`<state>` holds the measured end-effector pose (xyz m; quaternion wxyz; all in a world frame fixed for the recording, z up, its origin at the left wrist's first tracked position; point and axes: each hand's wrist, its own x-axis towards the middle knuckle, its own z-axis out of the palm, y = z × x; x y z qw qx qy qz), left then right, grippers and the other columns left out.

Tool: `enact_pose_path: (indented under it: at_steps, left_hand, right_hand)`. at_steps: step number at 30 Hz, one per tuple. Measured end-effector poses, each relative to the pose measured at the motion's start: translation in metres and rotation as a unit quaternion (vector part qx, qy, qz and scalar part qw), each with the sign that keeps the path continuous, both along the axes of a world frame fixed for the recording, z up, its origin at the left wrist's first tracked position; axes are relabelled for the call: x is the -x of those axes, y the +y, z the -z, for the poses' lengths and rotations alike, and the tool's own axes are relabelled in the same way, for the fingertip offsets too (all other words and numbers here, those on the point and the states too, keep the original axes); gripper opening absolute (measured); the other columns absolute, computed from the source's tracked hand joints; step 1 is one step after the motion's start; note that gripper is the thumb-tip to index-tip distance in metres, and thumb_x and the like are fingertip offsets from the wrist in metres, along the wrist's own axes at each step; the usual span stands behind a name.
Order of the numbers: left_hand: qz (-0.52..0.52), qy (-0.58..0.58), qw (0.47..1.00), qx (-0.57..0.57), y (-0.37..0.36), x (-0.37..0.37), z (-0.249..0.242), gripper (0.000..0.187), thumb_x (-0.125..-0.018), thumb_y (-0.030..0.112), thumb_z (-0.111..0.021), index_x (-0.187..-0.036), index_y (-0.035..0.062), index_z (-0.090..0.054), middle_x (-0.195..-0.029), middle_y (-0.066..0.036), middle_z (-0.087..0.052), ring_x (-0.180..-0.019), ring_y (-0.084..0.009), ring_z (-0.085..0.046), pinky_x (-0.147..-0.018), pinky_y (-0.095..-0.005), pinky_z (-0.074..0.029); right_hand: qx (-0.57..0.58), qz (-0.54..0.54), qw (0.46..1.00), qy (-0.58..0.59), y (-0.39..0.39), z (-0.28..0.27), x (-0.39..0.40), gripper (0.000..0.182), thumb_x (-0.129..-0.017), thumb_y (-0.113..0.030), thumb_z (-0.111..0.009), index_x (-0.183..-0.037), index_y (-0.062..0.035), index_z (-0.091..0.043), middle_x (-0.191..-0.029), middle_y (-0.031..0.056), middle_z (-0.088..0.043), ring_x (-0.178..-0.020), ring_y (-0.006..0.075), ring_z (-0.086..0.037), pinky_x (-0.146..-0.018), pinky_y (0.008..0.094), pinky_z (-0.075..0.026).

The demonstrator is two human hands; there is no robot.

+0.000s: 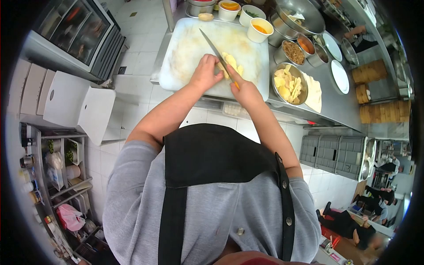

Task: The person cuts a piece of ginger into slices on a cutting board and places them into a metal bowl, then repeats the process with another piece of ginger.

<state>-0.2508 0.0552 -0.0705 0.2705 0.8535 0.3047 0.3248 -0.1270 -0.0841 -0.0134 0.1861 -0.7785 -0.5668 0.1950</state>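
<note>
My right hand (247, 94) is closed around the handle of a long kitchen knife (212, 45), whose blade points away to the upper left over a white cutting board (179, 57). With bent fingers, my left hand (206, 73) holds a pale yellow piece that looks like ginger (222, 70) against the board, close beside the blade. Its fingertips partly cover that piece. Cut slices (233, 63) of the same kind lie to the right of the blade. A metal bowl (274, 84) full of similar slices stands right of the board.
A brown uncut piece (206, 17) lies at the board's far edge. White tubs (258, 35), metal containers of minced food (293, 52) and white plates (339, 76) stand behind and to the right. A white chair (95, 110) is at left; other people (349, 225) are far right.
</note>
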Motion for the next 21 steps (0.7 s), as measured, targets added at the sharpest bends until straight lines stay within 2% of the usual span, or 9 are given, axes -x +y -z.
enact_pose_path:
  at_steps: [3,9,12,21]
  left_hand:
    - [-0.003,0.001,1.0,0.002,0.0,0.001,0.0,0.04,-0.074,0.015,-0.074,-0.105,0.0017,-0.052,-0.109,-0.016,-0.053,-0.105,-0.0342,-0.054,-0.09,-0.04,-0.048]
    - [0.003,-0.005,1.0,-0.012,0.001,0.0,0.003,0.04,-0.074,0.013,-0.073,-0.105,0.0011,-0.052,-0.108,-0.016,-0.053,-0.103,-0.0347,-0.054,-0.09,-0.0407,-0.047]
    - [0.008,-0.001,1.0,-0.02,0.002,0.0,0.003,0.04,-0.073,0.012,-0.073,-0.105,0.0,-0.051,-0.108,-0.017,-0.053,-0.104,-0.0352,-0.053,-0.091,-0.0407,-0.047]
    - [0.013,-0.003,1.0,-0.009,0.002,0.001,0.001,0.04,-0.073,0.012,-0.073,-0.105,0.0002,-0.051,-0.109,-0.017,-0.052,-0.106,-0.0356,-0.052,-0.092,-0.0404,-0.046]
  right_hand:
    - [0.012,-0.005,1.0,-0.021,-0.016,-0.013,0.002,0.07,-0.091,-0.017,-0.054,-0.151,-0.0375,-0.026,-0.076,0.0207,-0.065,-0.072,0.0363,-0.065,-0.069,0.0467,-0.052]
    - [0.021,-0.022,0.998,-0.059,-0.031,-0.014,0.0,0.068,-0.092,-0.02,-0.056,-0.152,-0.0361,-0.026,-0.072,0.0198,-0.065,-0.069,0.0362,-0.065,-0.067,0.0468,-0.052]
    - [0.016,-0.011,0.999,-0.042,-0.032,-0.021,0.004,0.066,-0.091,-0.017,-0.057,-0.149,-0.0347,-0.032,-0.074,0.024,-0.065,-0.071,0.0401,-0.064,-0.069,0.0478,-0.051]
    - [0.015,-0.032,0.999,-0.034,-0.023,-0.021,0.004,0.069,-0.09,-0.014,-0.056,-0.151,-0.0308,-0.03,-0.074,0.0239,-0.065,-0.071,0.04,-0.064,-0.068,0.0482,-0.051]
